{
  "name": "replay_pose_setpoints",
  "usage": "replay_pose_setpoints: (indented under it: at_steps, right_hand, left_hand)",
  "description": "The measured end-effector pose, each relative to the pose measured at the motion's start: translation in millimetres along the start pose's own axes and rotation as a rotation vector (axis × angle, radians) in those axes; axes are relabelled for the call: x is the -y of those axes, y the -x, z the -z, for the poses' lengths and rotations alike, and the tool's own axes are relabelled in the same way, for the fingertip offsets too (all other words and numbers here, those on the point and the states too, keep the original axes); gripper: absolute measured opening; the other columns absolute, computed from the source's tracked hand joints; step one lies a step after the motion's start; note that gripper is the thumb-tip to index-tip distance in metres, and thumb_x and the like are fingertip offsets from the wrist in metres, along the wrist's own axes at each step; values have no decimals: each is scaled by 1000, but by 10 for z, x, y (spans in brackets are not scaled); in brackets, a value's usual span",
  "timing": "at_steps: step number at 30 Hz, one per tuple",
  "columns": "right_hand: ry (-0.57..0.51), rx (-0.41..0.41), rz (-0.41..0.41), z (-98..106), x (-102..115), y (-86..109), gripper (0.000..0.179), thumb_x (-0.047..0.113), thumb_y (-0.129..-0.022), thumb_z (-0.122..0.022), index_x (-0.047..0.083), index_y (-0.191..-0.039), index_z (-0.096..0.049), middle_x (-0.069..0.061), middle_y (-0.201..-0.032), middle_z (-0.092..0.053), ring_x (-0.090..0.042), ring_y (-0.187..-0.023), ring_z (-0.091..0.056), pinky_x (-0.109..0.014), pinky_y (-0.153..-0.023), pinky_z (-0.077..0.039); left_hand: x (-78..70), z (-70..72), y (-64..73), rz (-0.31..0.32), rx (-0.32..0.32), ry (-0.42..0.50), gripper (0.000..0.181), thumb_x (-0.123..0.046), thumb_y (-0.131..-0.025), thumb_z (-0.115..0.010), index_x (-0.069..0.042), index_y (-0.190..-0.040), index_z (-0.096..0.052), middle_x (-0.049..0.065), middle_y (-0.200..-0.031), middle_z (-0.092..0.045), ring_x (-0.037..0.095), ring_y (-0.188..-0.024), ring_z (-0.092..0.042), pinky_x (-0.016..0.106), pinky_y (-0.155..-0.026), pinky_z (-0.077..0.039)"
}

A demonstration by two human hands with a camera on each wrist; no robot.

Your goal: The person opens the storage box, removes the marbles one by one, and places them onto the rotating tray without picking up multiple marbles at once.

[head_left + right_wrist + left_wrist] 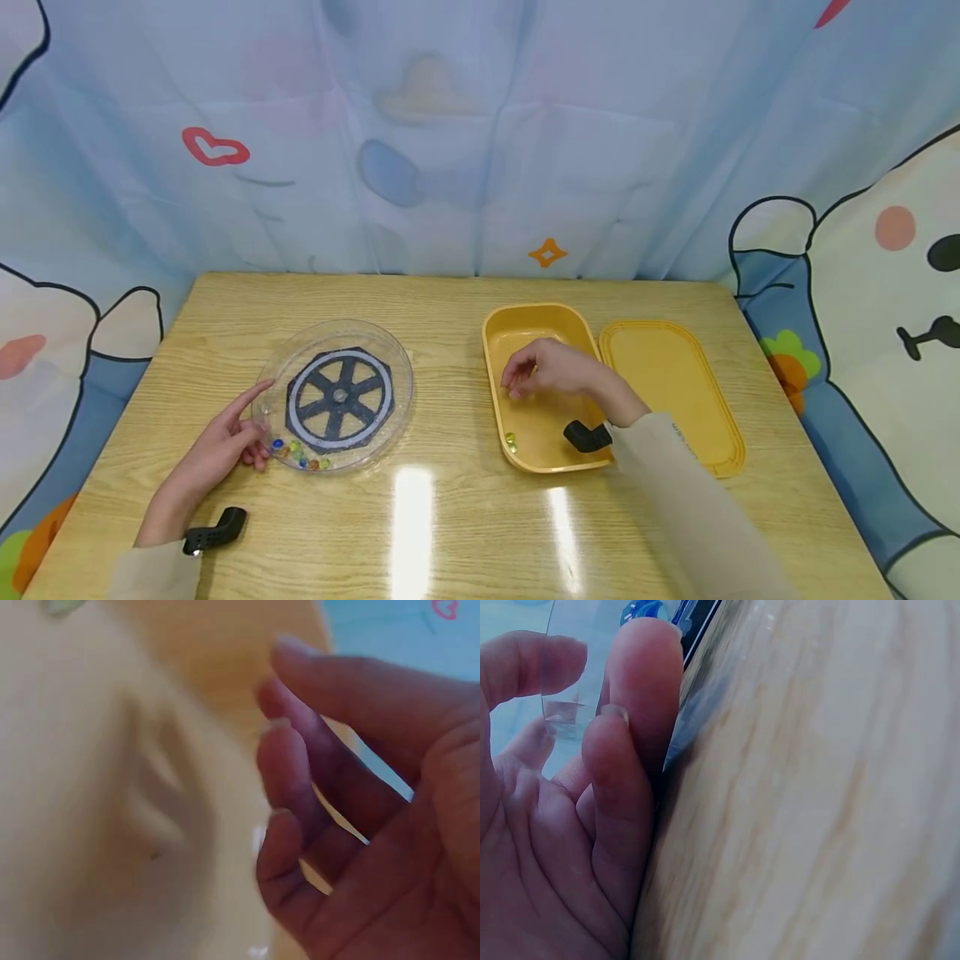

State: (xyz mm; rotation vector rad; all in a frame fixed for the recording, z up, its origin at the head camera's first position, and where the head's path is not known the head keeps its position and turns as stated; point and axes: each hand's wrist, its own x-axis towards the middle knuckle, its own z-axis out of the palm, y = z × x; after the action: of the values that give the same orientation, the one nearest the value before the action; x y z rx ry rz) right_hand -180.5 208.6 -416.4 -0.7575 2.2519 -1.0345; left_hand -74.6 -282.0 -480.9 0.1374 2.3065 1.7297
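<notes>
At the left of the head view, my left hand (221, 442) grips the near-left rim of a round clear plastic dish (408, 379). Its index finger stretches along the rim; the other fingers curl low by the wall. Several coloured glass marbles (300, 454) lie along the dish's near edge, and a blue marble (646, 610) shows past a fingertip in the left wrist view. My right hand (551, 367) hovers over a yellow plastic box (491, 375), fingers loosely bent and holding nothing visible. Yellow-green marbles (511, 442) sit in the box's near-left corner.
A dark wheel-shaped pattern (341, 398) shows at the dish's middle. Right of the box lies a flat yellow lid (667, 383). All stand on a wooden table (465, 517), with a printed blue curtain (480, 167) behind. Black wrist devices (216, 531) sit by both cuffs.
</notes>
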Motion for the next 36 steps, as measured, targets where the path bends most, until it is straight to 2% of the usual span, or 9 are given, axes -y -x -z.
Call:
replay_pose_setpoints:
  at_steps: [4,7,15,22,27,31,36]
  right_hand:
    - [-51,179,-44,-69,-105,4,15,1,-80,-80,-1,-94,-76,-1,-82,-71,-11,-70,-59,-23,-65,-50]
    - [-62,242,-85,-122,-150,0,18,1,-77,-83,0,-94,-77,-3,-84,-72,-9,-68,-57,-22,-64,-47]
    - [10,246,-119,-175,-86,-19,17,5,-73,-87,6,-88,-80,1,-79,-66,-10,-73,-56,-23,-69,-46]
    - [128,230,-160,-233,3,-42,16,8,-68,-90,12,-80,-80,6,-68,-61,-6,-64,-53,-22,-62,-44]
    - [205,221,-163,-271,31,-63,15,8,-67,-90,15,-75,-79,7,-68,-58,-6,-63,-52,-21,-61,-43]
    - [182,224,-153,-249,11,-65,14,9,-69,-89,15,-76,-79,8,-70,-60,-6,-64,-53,-21,-61,-44]
    - [80,233,-126,-174,-58,-48,10,9,-75,-85,13,-81,-78,7,-73,-68,-7,-68,-59,-23,-65,-48]
  left_hand:
    - [9,-2,14,10,-4,-12,61,-2,-102,-45,-6,-158,-21,12,-69,-64,19,-54,-62,32,-52,-54]
    - [14,-7,20,16,-6,-21,61,-2,-102,-46,-6,-158,-21,12,-70,-64,19,-54,-62,32,-52,-54]
    - [16,-4,41,7,-13,-18,60,-2,-102,-45,-5,-158,-21,11,-68,-63,19,-53,-62,32,-52,-54]
    - [7,-6,37,-9,-7,-1,60,-2,-103,-45,-5,-158,-21,10,-68,-63,18,-53,-62,33,-52,-55]
    - [-20,2,35,-4,-5,10,60,-2,-103,-45,-6,-158,-20,11,-69,-63,18,-54,-62,33,-53,-55]
    - [-19,2,27,4,-11,6,61,-2,-103,-46,-7,-158,-21,10,-69,-63,18,-54,-62,32,-53,-55]
    - [0,-12,10,20,-15,2,61,-1,-102,-45,-8,-158,-22,11,-69,-63,18,-54,-62,32,-53,-55]
